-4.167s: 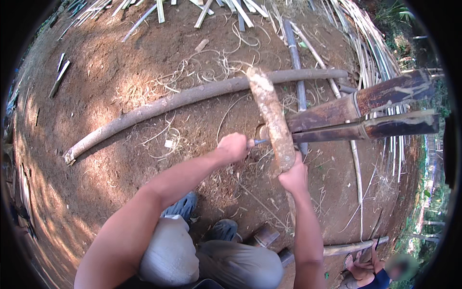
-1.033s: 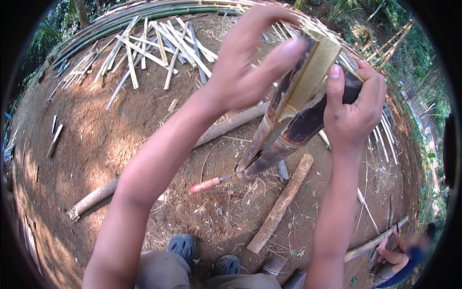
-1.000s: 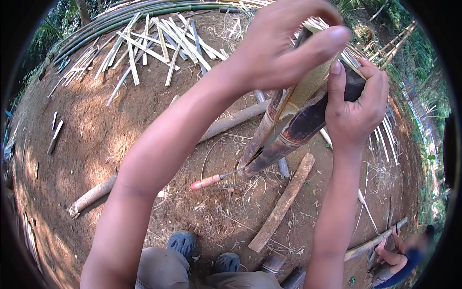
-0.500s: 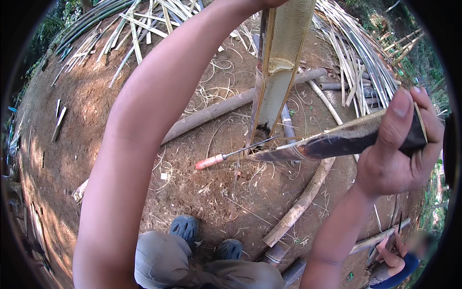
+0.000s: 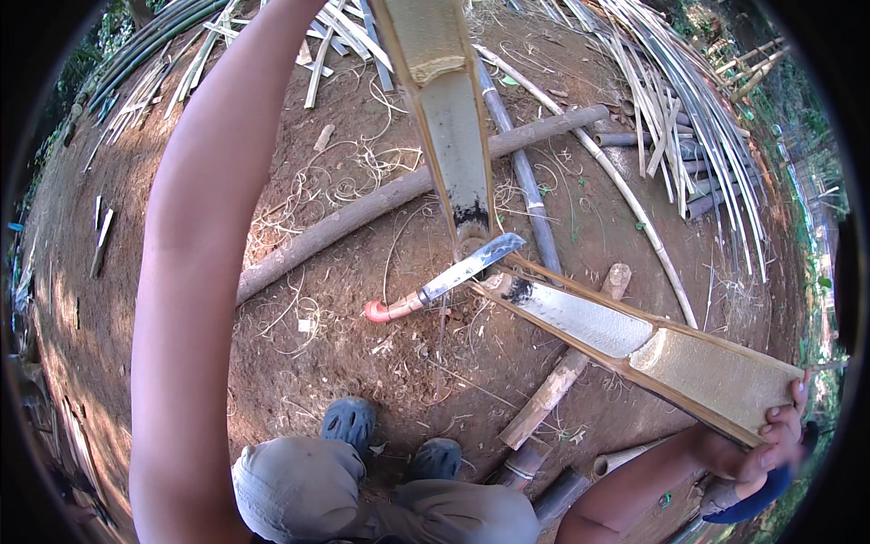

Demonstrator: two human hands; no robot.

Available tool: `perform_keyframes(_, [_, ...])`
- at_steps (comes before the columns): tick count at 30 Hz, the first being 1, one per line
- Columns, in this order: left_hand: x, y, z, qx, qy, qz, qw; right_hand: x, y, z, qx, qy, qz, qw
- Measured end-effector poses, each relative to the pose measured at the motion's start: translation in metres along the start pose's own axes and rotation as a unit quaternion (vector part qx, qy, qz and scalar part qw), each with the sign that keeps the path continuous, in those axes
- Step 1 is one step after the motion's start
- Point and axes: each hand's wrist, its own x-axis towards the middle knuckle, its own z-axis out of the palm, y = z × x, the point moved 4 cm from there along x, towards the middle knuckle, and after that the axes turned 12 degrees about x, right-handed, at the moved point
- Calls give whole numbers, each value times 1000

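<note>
A thick bamboo culm is split into two halves that spread apart like a V from their shared lower end. The upright bamboo half point(image 5: 453, 127) runs out past the top edge, its pale hollow inside showing. The right bamboo half point(image 5: 589, 322) slants down to the right, hollow side up. My right hand point(image 5: 779, 440) is closed around its far end. A knife point(image 5: 467, 270) with a broad blade and reddish handle lies across the split, its blade at the joint of the halves. My left arm reaches up beyond the top edge, so the left hand is out of sight.
A long pole point(image 5: 362, 213) lies across the dirt ground, with a shorter log point(image 5: 557, 390) right of my feet. Bamboo strips point(image 5: 671, 109) pile up at the back right, and more slats point(image 5: 349, 36) at the back left. Another person's blue clothing point(image 5: 752, 499) shows beyond my right hand.
My right hand has swung the right half outward and down, turning its hollow side up. The upright half has tilted left with my left arm. The knife's blade now shows its flat side.
</note>
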Motion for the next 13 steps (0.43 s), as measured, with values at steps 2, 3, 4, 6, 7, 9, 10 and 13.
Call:
perform_keyframes(2, [-4, -14, -23, 26, 19, -29, 999, -14, 22, -24, 20, 38, 33, 999])
perform_keyframes(3, [-4, -14, -35, 31, 26, -35, 999, -22, 35, -37, 39, 51, 48, 997])
perform_keyframes(4, [-7, -13, -47, 32, 31, -42, 998, -30, 47, -51, 57, 64, 62, 994])
perform_keyframes(6, [-20, -21, -52, 12, 38, -60, 997, -37, 64, -76, 85, 67, 82, 991])
perform_keyframes(7, [-25, -21, -61, 14, 38, -64, 997, -44, 74, -81, 106, 80, 101, 986])
perform_keyframes(9, [-32, -19, -76, 10, 50, -68, 996, -59, 94, -87, 130, 125, 149, 972])
perform_keyframes(10, [-36, -15, -82, -1, 51, -71, 996, -63, 103, -93, 156, 125, 168, 965])
perform_keyframes(13, [-47, -16, -97, 19, 99, -79, 992, -72, 123, -107, 213, 118, 215, 946])
